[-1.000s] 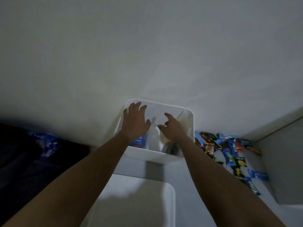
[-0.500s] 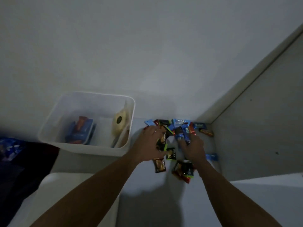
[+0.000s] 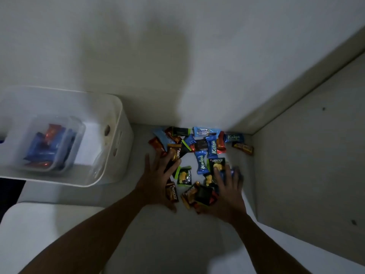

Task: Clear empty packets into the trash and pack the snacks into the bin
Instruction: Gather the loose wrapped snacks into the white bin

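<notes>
Spread flat, left hand (image 3: 157, 185) and right hand (image 3: 229, 193) rest on snacks (image 3: 200, 165) beside bin (image 3: 124, 153).

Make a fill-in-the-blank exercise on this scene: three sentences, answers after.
The left hand and the right hand both rest on the pile of ____.
The white bin stands to the pile's ____.
The bin already holds ____ and orange packets.
Missing: snacks; left; blue.

We see dim, grey light. A soft shadow (image 3: 136, 62) darkens the wall (image 3: 246, 56) beyond our fingers (image 3: 218, 176); the bin (image 3: 126, 135) leftward is blurred.
</notes>
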Action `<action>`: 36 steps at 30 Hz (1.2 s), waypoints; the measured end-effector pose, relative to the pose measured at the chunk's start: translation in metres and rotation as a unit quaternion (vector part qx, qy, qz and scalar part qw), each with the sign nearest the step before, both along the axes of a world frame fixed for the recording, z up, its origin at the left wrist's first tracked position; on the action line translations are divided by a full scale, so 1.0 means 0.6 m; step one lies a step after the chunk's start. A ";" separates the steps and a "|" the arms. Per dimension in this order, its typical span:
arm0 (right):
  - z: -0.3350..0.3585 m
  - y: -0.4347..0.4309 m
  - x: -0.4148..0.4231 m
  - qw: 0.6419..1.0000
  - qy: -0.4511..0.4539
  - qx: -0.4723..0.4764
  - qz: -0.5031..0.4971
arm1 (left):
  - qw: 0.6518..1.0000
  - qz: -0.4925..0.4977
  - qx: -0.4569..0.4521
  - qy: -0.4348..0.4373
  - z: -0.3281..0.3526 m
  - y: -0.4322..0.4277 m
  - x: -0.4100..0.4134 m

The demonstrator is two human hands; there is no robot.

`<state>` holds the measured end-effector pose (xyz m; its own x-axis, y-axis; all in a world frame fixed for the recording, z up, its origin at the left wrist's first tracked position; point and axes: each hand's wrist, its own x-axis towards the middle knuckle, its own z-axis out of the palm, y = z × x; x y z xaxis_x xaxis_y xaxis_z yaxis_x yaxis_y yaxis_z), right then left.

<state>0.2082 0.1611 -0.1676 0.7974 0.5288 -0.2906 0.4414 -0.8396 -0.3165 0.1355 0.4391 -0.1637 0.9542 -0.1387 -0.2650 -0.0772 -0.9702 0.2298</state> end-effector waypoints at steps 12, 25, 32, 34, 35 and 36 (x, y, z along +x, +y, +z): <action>-0.026 0.074 0.073 0.986 -0.134 0.065 0.077 | 0.981 -0.013 -0.086 -0.173 -0.066 0.000 0.047; -0.036 0.069 0.092 0.981 -0.025 0.191 -0.019 | 0.951 0.099 -0.193 -0.222 -0.024 -0.012 0.057; 0.020 0.045 0.090 0.963 -0.028 0.250 -0.099 | 0.916 0.105 -0.245 -0.301 0.063 -0.025 0.045; 0.051 0.044 0.089 0.955 -0.038 0.278 -0.100 | 0.910 0.098 -0.263 -0.306 0.091 -0.024 0.037; 0.069 0.045 0.091 0.950 -0.046 0.292 -0.100 | 0.905 0.097 -0.269 -0.315 0.103 -0.023 0.035; 0.089 0.048 0.093 0.944 -0.056 0.310 -0.097 | 0.900 0.096 -0.277 -0.322 0.113 -0.022 0.034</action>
